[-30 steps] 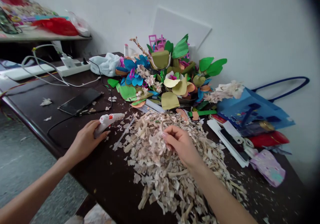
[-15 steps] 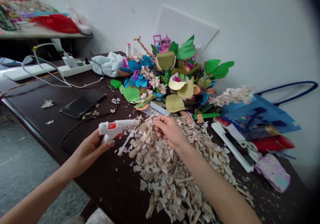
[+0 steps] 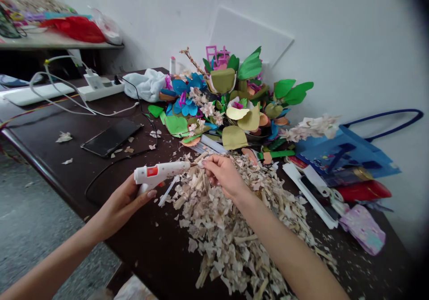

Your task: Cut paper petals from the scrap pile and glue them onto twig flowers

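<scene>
"Over the far left part of the pile, what's going on?"

"The glue gun is held up there, its nozzle just beside a small pale scrap. Something thin and brownish shows between them, too small to make out, so I can't tell if they touch."

"And the hands?"

"The left hand is curled round the gun's grip; whether a finger presses the trigger is hidden. The right hand has its thumb and fingertips pinched on the scrap, the other fingers folded in."

"How far along is it, then?"

"Midway through one piece, I'd judge. The scrap is out of the pile and at the nozzle, but I can see no glue on it."

"And what's left?"

"Plenty, by the look of it: the pile spreads wide over the table, all loose. A clear stick lies beside it, near the gun."

"Anything done?"

"Behind the pile, the flowers look made up, with pale blossoms among them. Whether those come from such scraps, I can't say."

"Farther out?"

"A phone lies flat to the left, a blue bag leans at the right."
</scene>
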A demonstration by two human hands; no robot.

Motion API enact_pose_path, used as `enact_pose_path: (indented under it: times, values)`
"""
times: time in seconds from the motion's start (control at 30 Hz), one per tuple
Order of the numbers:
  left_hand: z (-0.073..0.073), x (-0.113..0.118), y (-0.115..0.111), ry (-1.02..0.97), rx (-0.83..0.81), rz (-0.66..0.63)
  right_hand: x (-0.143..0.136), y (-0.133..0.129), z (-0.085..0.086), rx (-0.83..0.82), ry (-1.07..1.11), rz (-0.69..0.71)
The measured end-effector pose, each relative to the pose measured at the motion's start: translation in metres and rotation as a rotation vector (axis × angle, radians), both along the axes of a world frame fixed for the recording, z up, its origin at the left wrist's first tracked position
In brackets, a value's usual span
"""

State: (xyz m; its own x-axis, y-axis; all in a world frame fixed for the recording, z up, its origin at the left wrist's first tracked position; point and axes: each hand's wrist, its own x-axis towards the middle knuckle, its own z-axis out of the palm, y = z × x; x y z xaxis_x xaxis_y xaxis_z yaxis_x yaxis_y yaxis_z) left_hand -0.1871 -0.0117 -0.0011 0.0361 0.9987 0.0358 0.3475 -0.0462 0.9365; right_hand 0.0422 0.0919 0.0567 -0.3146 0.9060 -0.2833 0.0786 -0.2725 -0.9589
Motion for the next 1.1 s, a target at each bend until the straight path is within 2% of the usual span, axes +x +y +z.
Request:
enact_pose_path:
  times: [0.4, 0.77, 1.1]
  values:
    - [-0.0054, -0.0014, -0.0057, 0.088, -0.003, 0.002, 0.0006, 0.0, -0.0017, 0.009, 0.018, 0.031]
    - [0.0022, 0.0034, -0.0046, 0.066, 0.021, 0.009, 0.0042, -0.0018, -0.003, 0.027, 0.008, 0.046]
    - [-0.0033, 0.0022, -0.0077, 0.098, 0.015, -0.002, 0.0074, -0.0023, -0.0078, 0.038, 0.019, 0.043]
